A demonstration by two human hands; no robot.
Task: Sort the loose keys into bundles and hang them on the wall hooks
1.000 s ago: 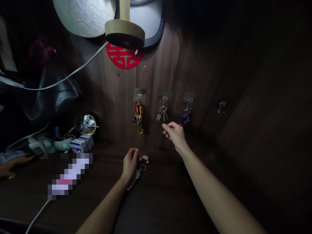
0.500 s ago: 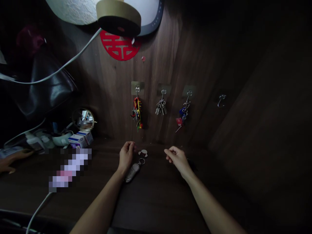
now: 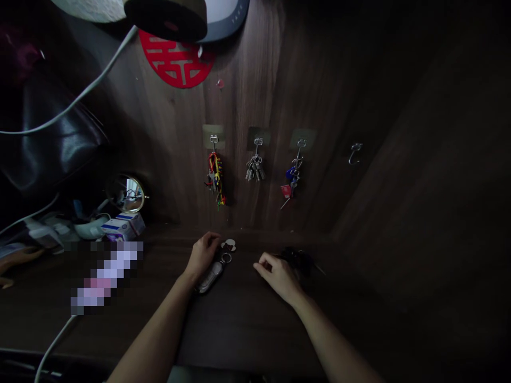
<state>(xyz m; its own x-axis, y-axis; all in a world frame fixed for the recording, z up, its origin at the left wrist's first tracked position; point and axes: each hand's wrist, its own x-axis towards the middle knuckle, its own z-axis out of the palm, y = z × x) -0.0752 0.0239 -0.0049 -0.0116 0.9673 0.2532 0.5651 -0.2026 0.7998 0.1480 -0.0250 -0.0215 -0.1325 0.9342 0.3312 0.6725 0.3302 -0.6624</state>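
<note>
My left hand rests on the dark wooden surface with its fingers loosely stretched to the right and nothing visible in them. Just beside and partly under it lies a car key fob with a ring and a small pale, rounded charm. To the right, my right hand is loosely curled, thumb near the bent index finger, and shows nothing in its grasp. Behind that hand sits a dark bunch, probably keys, too dim to make out.
On the wall hang keys with a colourful braided cord, a silver key bunch and keys with blue and red tags. A bare hook is farther right. At left are a round mirror, small boxes and a white cable.
The view has shifted slightly, so wall things sit farther left and higher. My right hand has moved left and lower on the surface, uncovering more of the dark bunch. My left fingers have loosened.
</note>
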